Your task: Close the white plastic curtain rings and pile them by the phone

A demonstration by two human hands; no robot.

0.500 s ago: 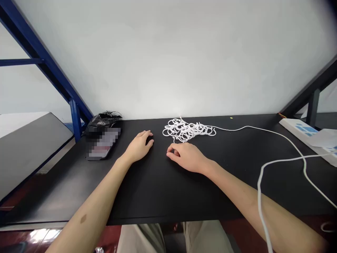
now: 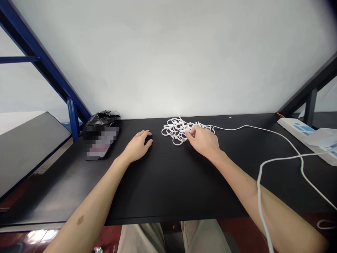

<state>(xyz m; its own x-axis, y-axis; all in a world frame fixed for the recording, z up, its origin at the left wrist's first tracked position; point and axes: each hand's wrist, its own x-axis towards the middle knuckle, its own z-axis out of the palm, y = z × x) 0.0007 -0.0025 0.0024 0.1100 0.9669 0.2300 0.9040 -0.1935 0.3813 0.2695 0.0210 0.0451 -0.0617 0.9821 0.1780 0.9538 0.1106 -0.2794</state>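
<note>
Nearest, at six o'clock from the table's middle, the knees (image 2: 142,239) are showing below the black table (image 2: 158,196). At four o'clock a cord (image 2: 259,191) is trailing across the right forearm (image 2: 238,175). At ten o'clock the left hand (image 2: 137,146) is resting palm down on the table, thumb spread well away from its loosely grouped fingers. At two o'clock the right hand (image 2: 205,142) is reaching over the near side of the white rings (image 2: 181,133), which are lying heaped at one o'clock; thumb and forefinger are bending close together there, but I cannot tell whether they are pinching a ring. From the left hand, a blurred phone (image 2: 101,146) is lying at nine o'clock, and a black bag (image 2: 102,119) is slumping beyond it.

Compared with half a second ago, the right hand is sitting farther away and more rightward, covering some rings; the left is staying put.
</note>
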